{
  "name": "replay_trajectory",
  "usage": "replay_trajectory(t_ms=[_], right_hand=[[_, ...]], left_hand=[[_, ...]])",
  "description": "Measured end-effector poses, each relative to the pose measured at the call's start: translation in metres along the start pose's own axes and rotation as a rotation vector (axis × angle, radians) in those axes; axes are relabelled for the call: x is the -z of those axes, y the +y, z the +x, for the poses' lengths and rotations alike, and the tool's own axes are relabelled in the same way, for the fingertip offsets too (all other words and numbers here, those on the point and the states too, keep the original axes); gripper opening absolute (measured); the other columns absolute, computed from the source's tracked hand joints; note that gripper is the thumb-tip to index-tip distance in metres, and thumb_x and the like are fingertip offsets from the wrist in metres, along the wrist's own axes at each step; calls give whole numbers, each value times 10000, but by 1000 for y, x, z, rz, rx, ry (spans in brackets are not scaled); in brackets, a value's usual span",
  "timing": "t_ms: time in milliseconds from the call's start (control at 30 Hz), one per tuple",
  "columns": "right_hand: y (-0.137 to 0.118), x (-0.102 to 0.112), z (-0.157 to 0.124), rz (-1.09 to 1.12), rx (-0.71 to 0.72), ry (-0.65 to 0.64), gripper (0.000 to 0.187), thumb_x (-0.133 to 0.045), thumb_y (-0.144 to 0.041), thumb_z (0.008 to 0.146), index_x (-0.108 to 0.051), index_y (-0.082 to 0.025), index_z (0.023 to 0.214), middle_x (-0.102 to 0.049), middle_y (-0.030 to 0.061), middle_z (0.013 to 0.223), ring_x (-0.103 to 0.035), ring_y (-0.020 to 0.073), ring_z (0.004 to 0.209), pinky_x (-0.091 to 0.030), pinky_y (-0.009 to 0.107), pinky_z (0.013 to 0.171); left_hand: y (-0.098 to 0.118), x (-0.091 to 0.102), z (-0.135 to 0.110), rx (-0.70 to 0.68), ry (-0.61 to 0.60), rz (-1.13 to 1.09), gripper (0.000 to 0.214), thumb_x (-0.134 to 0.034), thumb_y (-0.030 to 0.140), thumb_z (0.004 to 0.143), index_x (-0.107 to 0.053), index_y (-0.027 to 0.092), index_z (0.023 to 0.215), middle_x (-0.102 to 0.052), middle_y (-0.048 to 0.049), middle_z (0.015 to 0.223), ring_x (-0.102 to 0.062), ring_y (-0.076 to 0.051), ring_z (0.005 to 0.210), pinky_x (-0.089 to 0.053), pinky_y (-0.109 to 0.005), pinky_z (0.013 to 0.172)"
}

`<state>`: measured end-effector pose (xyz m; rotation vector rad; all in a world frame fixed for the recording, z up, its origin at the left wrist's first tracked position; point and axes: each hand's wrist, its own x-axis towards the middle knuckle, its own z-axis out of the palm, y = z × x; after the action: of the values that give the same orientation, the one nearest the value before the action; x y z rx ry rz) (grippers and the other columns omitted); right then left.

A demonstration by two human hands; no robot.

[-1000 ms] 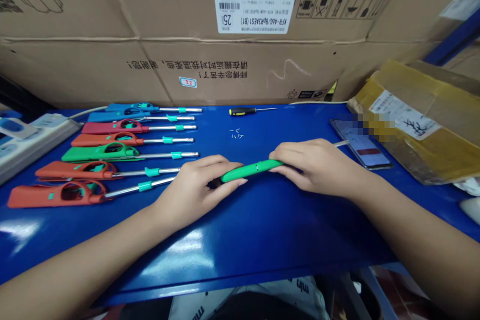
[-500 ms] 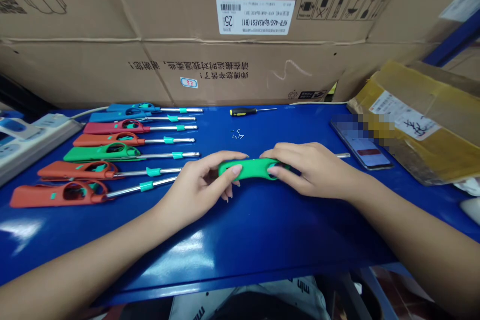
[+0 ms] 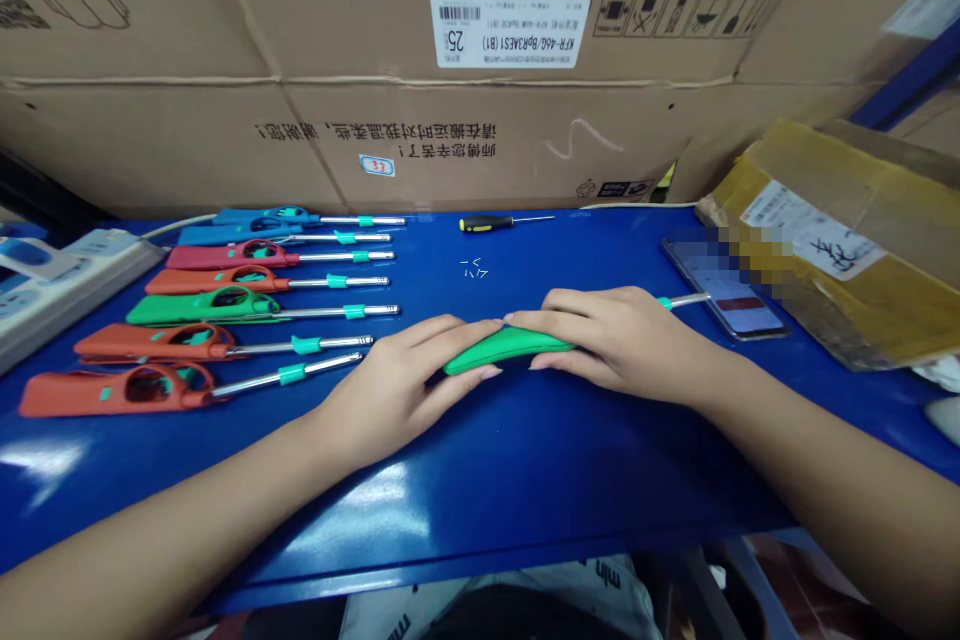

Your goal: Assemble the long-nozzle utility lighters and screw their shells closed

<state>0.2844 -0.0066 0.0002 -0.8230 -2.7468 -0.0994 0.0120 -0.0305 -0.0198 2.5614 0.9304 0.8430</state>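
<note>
A green long-nosed lighter (image 3: 504, 348) is held level above the blue table, its narrow edge turned up. My left hand (image 3: 409, 375) pinches the handle's left end between thumb and fingers. Around the trigger end is my right hand (image 3: 619, 345), which hides that part. The lighter's metal tube, with a teal sleeve on it, sticks out to the right past my right hand. To the left lie several similar lighters in a column: blue, a pink-red one (image 3: 229, 256), orange, a green one (image 3: 202, 305) and a nearer orange-red one (image 3: 120, 390).
A yellow-and-black screwdriver (image 3: 486, 222) lies at the back, before a large cardboard box (image 3: 360, 110). On the right are a phone (image 3: 724, 295) and a taped yellow package (image 3: 825, 230). A white power strip (image 3: 75, 280) sits at the far left. Small pale slivers (image 3: 474, 269) lie mid-table.
The green lighter has been rolled in my hands, so its edge now shows instead of its broad side. More of its metal tube shows at the right.
</note>
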Motion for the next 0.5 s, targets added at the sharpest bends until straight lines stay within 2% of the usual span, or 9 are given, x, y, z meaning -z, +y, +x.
replay_trajectory(t_ms=[100, 200, 333, 500], right_hand=[[-1, -2, -2, 17, 16, 3, 406, -429, -459, 1047, -612, -258, 1349, -693, 26, 965, -655, 153, 770, -421, 268, 592], [-2, -4, -2, 71, 35, 21, 382, -439, -422, 1050, -624, -225, 1319, -709, 26, 983, -668, 160, 813, -459, 281, 654], [-4, -2, -1, 108, 54, 43, 376, -416, -410, 1059, -632, -195, 1280, -730, 34, 1005, -675, 164, 839, -485, 287, 703], [-9, -3, 1, 90, 45, 5, 381, -392, -422, 1061, -641, -183, 1223, -718, 47, 987, -667, 177, 813, -468, 301, 671]], left_hand=[[-1, 1, -1, -83, -25, 61, 358, -553, 278, 1016, -576, 151, 1350, -706, -84, 1053, -695, -162, 887, -577, -265, 813], [-2, 1, -1, -126, -29, 67, 360, -552, 262, 1015, -571, 108, 1339, -717, -100, 1053, -701, -171, 882, -577, -268, 794], [-2, 1, -2, -138, -24, 76, 354, -567, 253, 1005, -579, 100, 1324, -731, -105, 1079, -717, -187, 916, -582, -286, 815], [-1, -1, -3, -127, -50, 150, 321, -566, 267, 1006, -597, 116, 1289, -732, -96, 1064, -720, -205, 892, -590, -322, 794]])
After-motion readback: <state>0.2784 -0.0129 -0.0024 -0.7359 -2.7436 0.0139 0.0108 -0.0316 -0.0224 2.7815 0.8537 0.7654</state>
